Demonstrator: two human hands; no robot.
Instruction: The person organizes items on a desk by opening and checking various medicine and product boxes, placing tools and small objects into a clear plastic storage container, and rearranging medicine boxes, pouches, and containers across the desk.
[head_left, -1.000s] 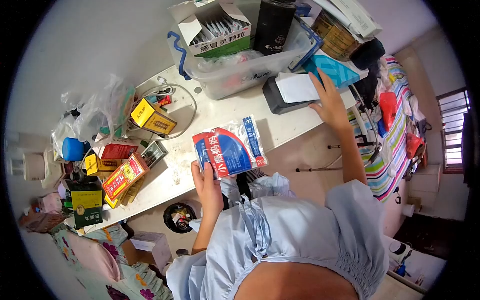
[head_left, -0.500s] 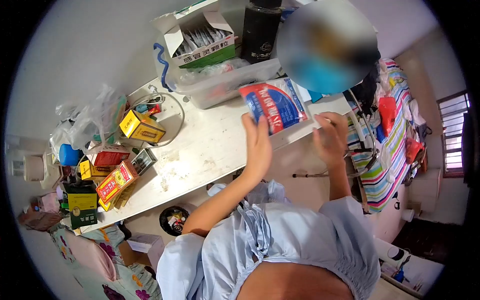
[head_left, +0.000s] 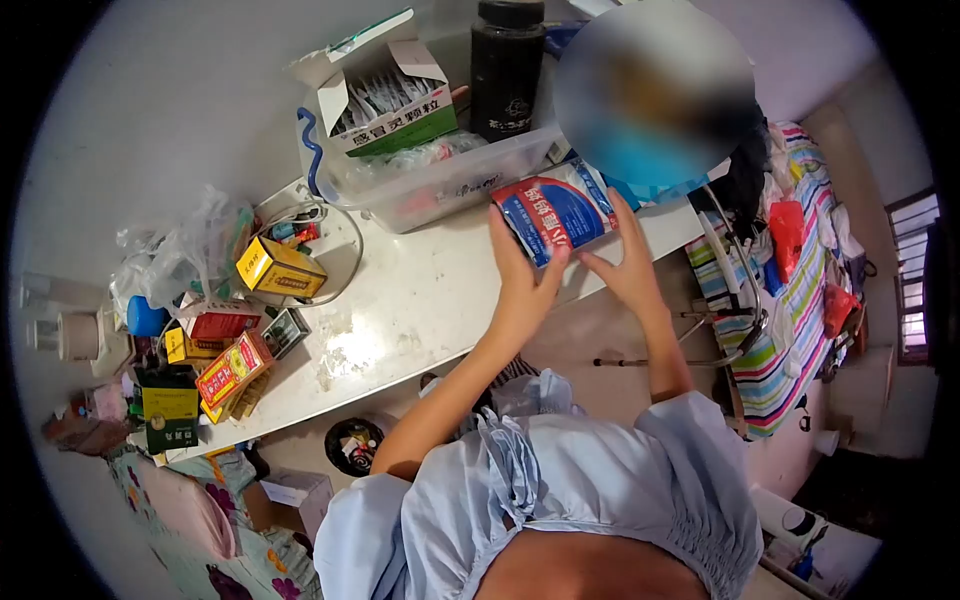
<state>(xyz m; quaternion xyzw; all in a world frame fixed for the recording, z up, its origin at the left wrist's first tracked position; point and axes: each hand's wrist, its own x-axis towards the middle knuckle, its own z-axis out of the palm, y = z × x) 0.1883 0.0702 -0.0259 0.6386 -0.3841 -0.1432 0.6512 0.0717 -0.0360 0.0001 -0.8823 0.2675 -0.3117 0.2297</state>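
Note:
A flat red, white and blue plastic packet with printed characters is held just over the front edge of the white table, against the side of the clear plastic bin. My left hand grips its left side, with the thumb along the lower edge. At the packet's right end, my right hand has its fingers along the side and its thumb near the lower corner. What lies behind the packet is hidden.
Inside the bin stand an open box of sachets and a black bottle. Medicine boxes, plastic bags and a cable crowd the left of the table. Below is a black waste bin; a striped bed is at right.
My right hand has moved from beside the packet onto its right end. The packet has turned slightly, and the left thumb has come to its lower edge. The whole view has shifted a little.

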